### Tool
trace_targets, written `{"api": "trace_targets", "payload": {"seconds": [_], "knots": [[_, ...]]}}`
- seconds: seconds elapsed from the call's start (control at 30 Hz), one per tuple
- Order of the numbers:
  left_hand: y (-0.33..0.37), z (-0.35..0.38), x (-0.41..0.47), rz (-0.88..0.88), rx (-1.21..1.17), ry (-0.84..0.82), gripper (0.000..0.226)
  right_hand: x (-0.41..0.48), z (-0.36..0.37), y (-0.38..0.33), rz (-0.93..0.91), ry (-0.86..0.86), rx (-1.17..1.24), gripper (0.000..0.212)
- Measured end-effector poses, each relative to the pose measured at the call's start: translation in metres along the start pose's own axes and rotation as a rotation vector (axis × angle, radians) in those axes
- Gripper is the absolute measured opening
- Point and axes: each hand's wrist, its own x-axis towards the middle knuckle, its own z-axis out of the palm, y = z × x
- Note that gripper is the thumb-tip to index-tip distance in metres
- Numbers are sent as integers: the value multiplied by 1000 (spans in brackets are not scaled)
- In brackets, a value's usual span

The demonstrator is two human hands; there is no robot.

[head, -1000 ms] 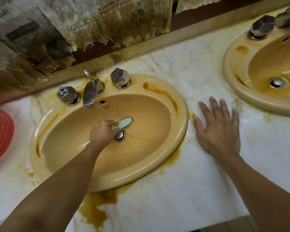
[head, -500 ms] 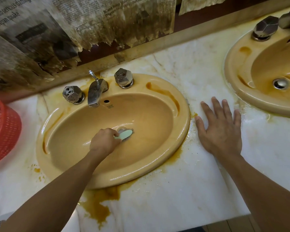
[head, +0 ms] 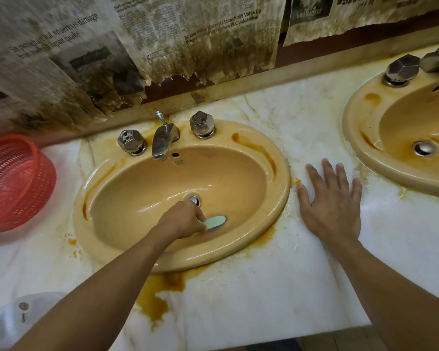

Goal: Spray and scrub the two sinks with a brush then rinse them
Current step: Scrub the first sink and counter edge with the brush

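Observation:
A tan oval sink (head: 280, 196) is set in the white marble counter (head: 264, 287) in front of me. My left hand (head: 180, 220) is down in its bowl and grips a pale green brush (head: 214, 222), whose head lies on the near slope just below the chrome drain (head: 193, 200). Between the two basins, my right hand (head: 332, 201) rests flat on the counter with its fingers spread. The second tan sink (head: 360, 158) shows at the right edge, with brown stains inside and its own drain (head: 425, 148).
A chrome faucet (head: 162, 141) and two faceted knobs (head: 131, 141) (head: 202, 124) stand behind the near sink. A red mesh basket (head: 15, 183) sits on the counter at left. Brown stains spread over the counter's front. Stained newspaper (head: 137, 46) covers the wall.
My left hand has drawn the brush from beside the drain toward me, down the near slope of the bowl. My right hand has stayed flat on the counter.

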Motion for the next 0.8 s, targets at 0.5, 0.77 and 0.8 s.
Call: {"api": "trace_targets", "payload": {"seconds": [0.5, 0.77, 0.8], "knots": [[-3, -21, -145, -185, -705, 533, 41, -13, -58, -22, -29, -204, 632, 52], [54, -40, -184, 36, -1053, 700, 94, -72, -140, -167, -250, -470, 877, 42], [57, -46, -188, 57, -1061, 712, 97, -75, -147, -182, -226, -510, 925, 42]]}}
